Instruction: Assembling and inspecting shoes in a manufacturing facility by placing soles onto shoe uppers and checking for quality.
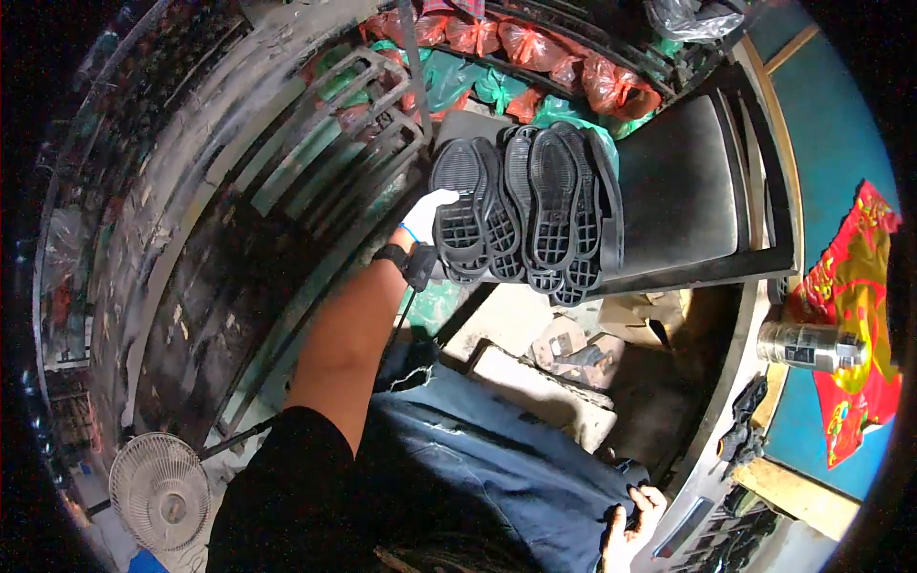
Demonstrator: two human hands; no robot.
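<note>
Black shoe soles (552,196), treads up, lie overlapping in a row on a dark surface ahead of me. My left hand (430,216), in a white glove, grips the edge of the leftmost sole (460,205); its thumb lies on top and its other fingers are hidden. A black device is strapped to that wrist. My right hand (635,528) is bare, at the knee of my blue jeans (478,449). Its fingers are bent, with thumb and fingertips apart, beside a small dark thing I cannot make out.
Red and green plastic bags (535,53) fill the rack at the back. Metal bars (368,124) stand on the left, above a fan (160,492). A metal canister (812,346) and a red-yellow packet (850,325) lie at right, beside a black padded panel (673,186).
</note>
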